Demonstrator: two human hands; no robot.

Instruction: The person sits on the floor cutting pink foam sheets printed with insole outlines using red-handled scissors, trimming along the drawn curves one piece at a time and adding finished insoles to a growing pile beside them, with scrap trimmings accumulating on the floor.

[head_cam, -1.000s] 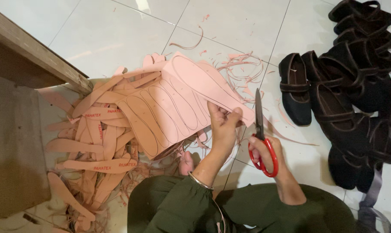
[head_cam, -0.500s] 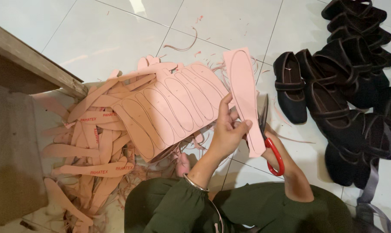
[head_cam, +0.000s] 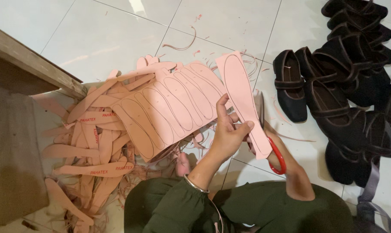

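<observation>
I look down on a glossy white tiled floor (head_cam: 118, 34), with the corner of a wooden bench (head_cam: 27, 60) jutting in up and to the left of the pink sheet. The pink insole board (head_cam: 169, 108) is the landmark: a flat sheet drawn with rows of dark sole outlines, tilted up off the floor. At its right edge a single strip (head_cam: 243, 99) with one outline hangs half freed, rising above the sheet's top edge. My left hand (head_cam: 228, 136) pinches that strip, thumb on top and fingers curled behind. My right hand (head_cam: 275, 146) lies mostly hidden behind the strip, closed through the red handles of the scissors (head_cam: 277, 155), the blade showing just right of the strip. Left of and below the sheet lies a heap of pink offcuts (head_cam: 92, 146); thin curled trimmings (head_cam: 182, 45) lie above it. Well to the right stand black shoes (head_cam: 342, 90), with bare tile between them and the strip.
</observation>
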